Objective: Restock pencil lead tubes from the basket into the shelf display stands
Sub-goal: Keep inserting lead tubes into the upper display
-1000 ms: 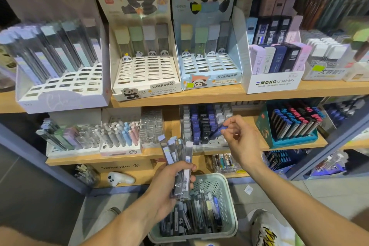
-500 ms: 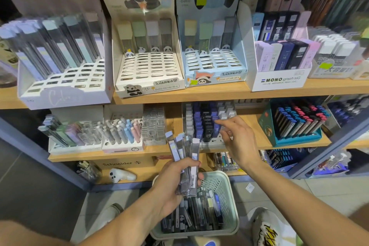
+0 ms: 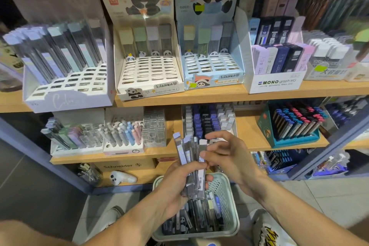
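Left hand (image 3: 179, 183) supplies the grip here: its fingers and thumb are curled round a fanned bundle of pencil lead tubes (image 3: 191, 162), held directly above the pale green basket (image 3: 229, 191) that sits on the floor with more tubes lying loose inside. The bundle stands roughly upright, long axes running from the palm up and slightly away toward the shelf, capped ends spread at the top. Right hand (image 3: 227, 158) sits just to the right of the bundle at the height of the caps, fingers bent and apart, thumb and forefinger touching or nearly touching the rightmost white-capped tube (image 3: 202, 158); whether they have pinched it yet I cannot tell, and nothing is plainly held. That hand is the nearer one to the stands on the lower shelf, where the dark blue and black lead display (image 3: 207, 120) lies just beyond and above its fingertips. The panda display stands (image 3: 149, 70) on the upper shelf show many empty slots and lie well above both hands. The next move likely depends on drawing one tube up along its long axis out of the fan, then tilting it to match the slot rows. Both forearms come in from below, the right one crossing from the lower right corner.
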### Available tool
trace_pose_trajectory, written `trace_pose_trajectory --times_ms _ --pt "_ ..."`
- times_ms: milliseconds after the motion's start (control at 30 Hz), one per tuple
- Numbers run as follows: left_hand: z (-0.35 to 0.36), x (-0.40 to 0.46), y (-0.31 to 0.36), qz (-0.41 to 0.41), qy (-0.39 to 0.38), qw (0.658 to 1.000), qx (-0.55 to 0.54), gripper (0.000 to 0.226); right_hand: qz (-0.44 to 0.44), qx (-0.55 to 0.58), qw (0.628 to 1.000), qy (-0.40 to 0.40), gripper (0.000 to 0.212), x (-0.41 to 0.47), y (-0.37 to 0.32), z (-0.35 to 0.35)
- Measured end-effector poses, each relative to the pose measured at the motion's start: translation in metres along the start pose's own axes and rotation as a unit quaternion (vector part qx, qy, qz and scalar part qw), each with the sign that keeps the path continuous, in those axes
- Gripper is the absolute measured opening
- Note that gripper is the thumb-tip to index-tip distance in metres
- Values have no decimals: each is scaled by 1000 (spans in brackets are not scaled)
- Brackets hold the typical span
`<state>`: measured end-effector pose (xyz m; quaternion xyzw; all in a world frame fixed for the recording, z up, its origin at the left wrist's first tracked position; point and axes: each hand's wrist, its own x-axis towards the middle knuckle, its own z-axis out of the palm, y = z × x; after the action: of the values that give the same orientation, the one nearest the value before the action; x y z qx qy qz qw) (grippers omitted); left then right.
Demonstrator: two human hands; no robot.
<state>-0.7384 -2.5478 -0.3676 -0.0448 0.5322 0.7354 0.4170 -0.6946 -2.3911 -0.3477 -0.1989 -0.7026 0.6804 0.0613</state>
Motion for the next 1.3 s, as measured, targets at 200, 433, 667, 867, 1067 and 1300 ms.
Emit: trace_pose_trajectory --times_ms 200,433,667,867,1067,1300 --pt "-2 -7 8 36 34 998 -35 42 -10 103 994 28 36 -7 -6 3" --pt "-10 -38 26 86 113 990 23 24 -91 96 991 14 37 -32 -46 20" --pt "-11 -94 93 222 95 969 50 15 -172 66 982 -51 34 -31 -126 66" --pt "-38 -115 176 315 150 937 -16 28 -246 108 961 -56 33 8 -205 131" --pt "-82 -110 194 338 189 920 -55 35 -269 136 953 17 51 45 -218 177" --pt "-98 -104 191 363 165 917 -23 25 -361 -26 922 138 32 73 -203 183"
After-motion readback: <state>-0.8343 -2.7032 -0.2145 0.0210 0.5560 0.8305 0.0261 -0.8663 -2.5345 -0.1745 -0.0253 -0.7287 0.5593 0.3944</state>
